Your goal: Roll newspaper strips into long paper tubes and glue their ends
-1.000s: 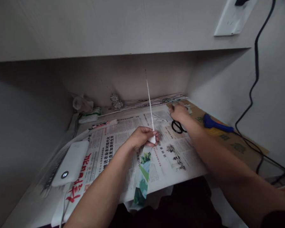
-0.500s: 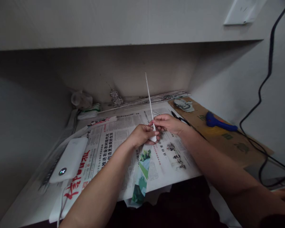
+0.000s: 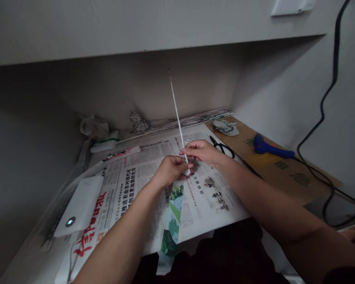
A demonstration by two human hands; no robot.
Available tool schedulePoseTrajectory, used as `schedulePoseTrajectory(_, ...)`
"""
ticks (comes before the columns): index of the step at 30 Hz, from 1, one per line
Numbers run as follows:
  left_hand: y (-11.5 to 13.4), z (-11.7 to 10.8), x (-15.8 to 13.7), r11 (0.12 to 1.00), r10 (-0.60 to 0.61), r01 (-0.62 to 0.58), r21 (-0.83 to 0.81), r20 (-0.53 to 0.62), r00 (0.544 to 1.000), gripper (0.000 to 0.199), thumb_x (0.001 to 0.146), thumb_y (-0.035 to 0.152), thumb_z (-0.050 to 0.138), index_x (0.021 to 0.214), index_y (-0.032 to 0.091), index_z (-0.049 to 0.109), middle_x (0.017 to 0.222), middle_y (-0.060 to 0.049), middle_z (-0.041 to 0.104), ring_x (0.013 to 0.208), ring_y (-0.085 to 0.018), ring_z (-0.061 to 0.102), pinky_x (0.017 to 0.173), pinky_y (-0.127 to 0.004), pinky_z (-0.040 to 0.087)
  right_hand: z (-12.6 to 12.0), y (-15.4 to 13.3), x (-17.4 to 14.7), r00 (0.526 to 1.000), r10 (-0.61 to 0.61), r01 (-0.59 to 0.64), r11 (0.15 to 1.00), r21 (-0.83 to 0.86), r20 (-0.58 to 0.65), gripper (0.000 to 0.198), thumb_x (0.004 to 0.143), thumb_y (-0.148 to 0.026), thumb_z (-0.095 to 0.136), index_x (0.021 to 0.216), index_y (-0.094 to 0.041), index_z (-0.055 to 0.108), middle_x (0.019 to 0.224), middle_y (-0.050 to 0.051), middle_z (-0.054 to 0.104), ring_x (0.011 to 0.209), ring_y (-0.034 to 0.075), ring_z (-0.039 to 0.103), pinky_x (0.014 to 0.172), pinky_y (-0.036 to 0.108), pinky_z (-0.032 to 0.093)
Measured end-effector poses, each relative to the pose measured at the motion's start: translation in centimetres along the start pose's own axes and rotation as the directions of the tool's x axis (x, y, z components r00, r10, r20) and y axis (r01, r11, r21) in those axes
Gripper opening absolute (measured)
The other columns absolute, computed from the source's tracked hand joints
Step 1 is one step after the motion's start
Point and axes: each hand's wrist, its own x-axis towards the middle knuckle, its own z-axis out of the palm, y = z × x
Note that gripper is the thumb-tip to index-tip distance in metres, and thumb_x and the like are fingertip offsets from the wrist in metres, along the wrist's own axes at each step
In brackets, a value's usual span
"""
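Head view: the left hand (image 3: 173, 171) pinches one thin white rod (image 3: 176, 106) at its base, the right hand (image 3: 201, 152) just above, over the newspaper (image 3: 201, 220). Should either pinch slacken, the one patterned strip (image 3: 174, 211) hanging nearward could slip or crease. Right: one pair of scissors (image 3: 221, 146), one blue tool (image 3: 270, 148); far sticks (image 3: 207, 117) look too bunched to count

1. Passable at eleven o'clock from the left hand (image 3: 173, 170), over flat newspaper (image 3: 158, 146).
2. Blocked at twelve by thin stick (image 3: 178, 114) and overhanging panel (image 3: 171, 31).
3. Obstructed at two by right hand (image 3: 204, 152), then scissors (image 3: 220, 145); at eight by power bank (image 3: 81, 205).
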Motion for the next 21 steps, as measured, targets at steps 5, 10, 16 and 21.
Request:
schedulePoseTrajectory(5, -0.07, -0.13, -0.01, 1.000, 0.008, -0.008, 0.010, 0.011, 1.000, 0.026, 0.073, 0.036, 0.065, 0.080, 0.012, 0.069, 0.080, -0.009, 0.068, 0.066, -0.012, 0.061, 0.057, -0.023, 0.051, 0.07, 0.09, 0.01, 1.000, -0.020, 0.020, 1.000, 0.007, 0.006, 0.027, 0.072, -0.042, 0.068, 0.081, -0.017, 0.071, 0.057, -0.002, 0.054, 0.052, 0.008, 0.045, 0.047, 0.021, 0.032)
schedulePoseTrajectory(10, -0.44, -0.21, 0.13, 0.999, 0.017, -0.018, 0.031, 0.010, 1.000, 0.030, 0.073, 0.039, 0.065, 0.082, 0.011, 0.069, 0.083, -0.010, 0.068, 0.065, -0.013, 0.060, 0.054, -0.023, 0.050, 0.27, 0.04, 0.01, 0.999, -0.028, 0.028, 1.000, 0.009, -0.019, 0.027, 0.071, -0.041, 0.069, 0.079, -0.016, 0.070, 0.056, -0.002, 0.053, 0.050, 0.007, 0.043, 0.046, 0.021, 0.033)
schedulePoseTrajectory(16, -0.59, -0.11, 0.17, 0.999, 0.029, -0.029, 0.030, 0.015, 0.999, 0.029, 0.073, 0.039, 0.065, 0.078, 0.010, 0.068, 0.073, -0.008, 0.066, 0.062, -0.013, 0.059, 0.055, -0.024, 0.051, 0.47, -0.23, -0.02, 0.994, -0.006, 0.009, 1.000, 0.026, -0.112, 0.029, 0.065, -0.041, 0.073, 0.071, -0.015, 0.064, 0.052, -0.004, 0.050, 0.045, 0.006, 0.040, 0.042, 0.020, 0.030)
schedulePoseTrajectory(21, -0.20, 0.10, -0.04, 1.000, 0.016, -0.016, 0.021, 0.023, 1.000, 0.027, 0.072, 0.037, 0.065, 0.073, 0.010, 0.066, 0.071, -0.007, 0.065, 0.061, -0.012, 0.059, 0.054, -0.024, 0.050, 0.05, -0.53, -0.27, 0.999, 0.039, -0.038, 0.999, -0.022, 0.032, 0.034, 0.073, -0.044, 0.066, 0.086, -0.013, 0.069, 0.056, -0.003, 0.052, 0.047, 0.005, 0.041, 0.042, 0.020, 0.026)
